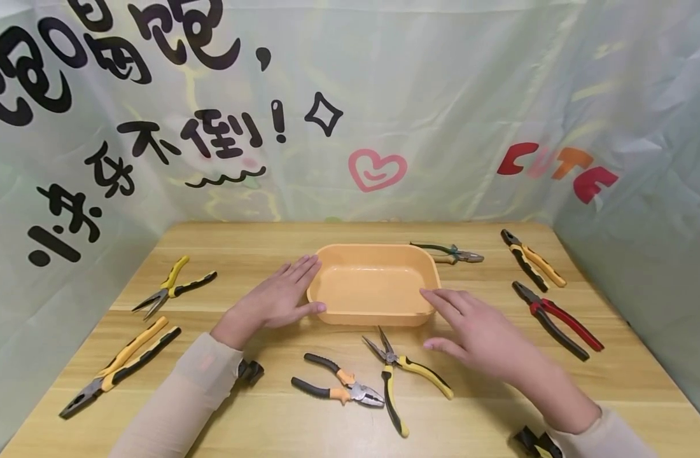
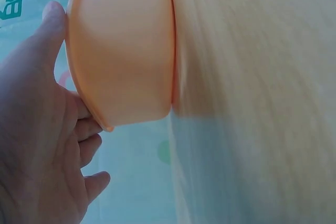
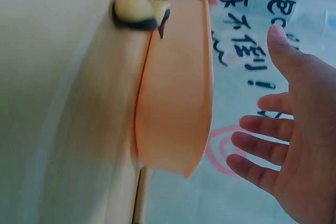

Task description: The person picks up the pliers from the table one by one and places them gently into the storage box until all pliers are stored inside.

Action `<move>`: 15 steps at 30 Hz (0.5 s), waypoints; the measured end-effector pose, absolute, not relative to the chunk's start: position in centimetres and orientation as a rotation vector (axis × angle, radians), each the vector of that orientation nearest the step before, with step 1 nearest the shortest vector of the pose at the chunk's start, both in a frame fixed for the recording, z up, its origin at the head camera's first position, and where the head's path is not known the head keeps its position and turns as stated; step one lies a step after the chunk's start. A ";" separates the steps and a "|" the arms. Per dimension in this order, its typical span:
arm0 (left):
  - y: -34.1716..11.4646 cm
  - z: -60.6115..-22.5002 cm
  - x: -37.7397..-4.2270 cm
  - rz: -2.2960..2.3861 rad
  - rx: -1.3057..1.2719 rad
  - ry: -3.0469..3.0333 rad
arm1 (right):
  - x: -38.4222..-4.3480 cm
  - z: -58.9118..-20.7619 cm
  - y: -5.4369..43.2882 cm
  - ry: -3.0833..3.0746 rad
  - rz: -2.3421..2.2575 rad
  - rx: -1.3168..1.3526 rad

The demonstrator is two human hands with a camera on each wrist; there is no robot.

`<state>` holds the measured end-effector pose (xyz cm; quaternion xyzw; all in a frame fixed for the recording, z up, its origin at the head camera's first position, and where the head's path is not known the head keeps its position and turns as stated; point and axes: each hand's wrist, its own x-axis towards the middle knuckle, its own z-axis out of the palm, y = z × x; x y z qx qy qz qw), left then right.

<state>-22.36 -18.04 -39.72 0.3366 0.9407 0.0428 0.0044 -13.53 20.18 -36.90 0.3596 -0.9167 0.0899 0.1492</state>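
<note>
A shallow orange plastic basin point(image 1: 378, 319) with rounded corners stands on the wooden table, with nothing inside it. My left hand point(image 1: 281, 296) rests along its left rim, fingers nearly straight and thumb at the front corner. In the left wrist view that hand point(image 2: 42, 124) touches the edge of the basin point(image 2: 123, 51). At the right end, my right hand point(image 1: 476, 324) hovers with spread fingers, and the right wrist view has a gap between this hand point(image 3: 299, 140) and the basin point(image 3: 173, 87). Yellow-and-black needle-nose pliers point(image 1: 391, 358) lie spread just in front of the basin.
Orange-and-black pliers point(image 1: 361, 392) lie beside the needle-nose pair. Two yellow-and-black pliers point(image 1: 165, 292), point(image 1: 105, 380) are at the left. Red-and-black pliers point(image 1: 539, 310) and a yellow-and-black pair point(image 1: 518, 245) lie right. Green-handled pliers point(image 1: 454, 252) sit partly behind the basin. A printed curtain point(image 1: 441, 114) encloses the table.
</note>
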 end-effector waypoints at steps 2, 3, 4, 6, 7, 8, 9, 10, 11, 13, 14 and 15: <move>-18.0 -39.7 -22.4 0.137 1.056 2.946 | -13.1 -36.9 19.8 -2.628 0.238 1.058; -18.0 -39.7 -22.4 0.132 1.056 2.947 | -12.9 -36.9 19.6 -2.629 0.224 1.067; -18.0 -39.7 -22.4 0.136 1.058 2.945 | -12.8 -37.0 19.5 -2.635 0.213 1.072; -18.0 -39.8 -22.4 0.129 1.052 2.946 | -12.5 -37.1 19.2 -2.639 0.197 1.082; -18.0 -39.8 -22.5 0.131 1.052 2.947 | -12.4 -37.2 19.1 -2.641 0.196 1.086; -17.9 -39.8 -22.5 0.130 1.051 2.948 | -12.3 -37.2 18.9 -2.641 0.192 1.092; -17.9 -39.8 -22.5 0.127 1.049 2.949 | -12.3 -37.2 18.8 -2.635 0.188 1.103; -17.9 -39.8 -22.5 0.132 1.048 2.948 | -12.2 -37.3 18.7 -2.631 0.185 1.115; -18.0 -39.8 -22.5 0.129 1.048 2.949 | -12.1 -37.3 18.5 -2.626 0.178 1.128; -18.0 -39.8 -22.4 0.130 1.054 2.950 | -11.9 -37.5 18.2 -2.627 0.169 1.157; -18.0 -39.8 -22.4 0.133 1.055 2.952 | -11.8 -37.6 18.1 -2.628 0.160 1.173; -18.0 -39.8 -22.4 0.137 1.060 2.954 | -11.7 -37.8 17.9 -2.635 0.154 1.192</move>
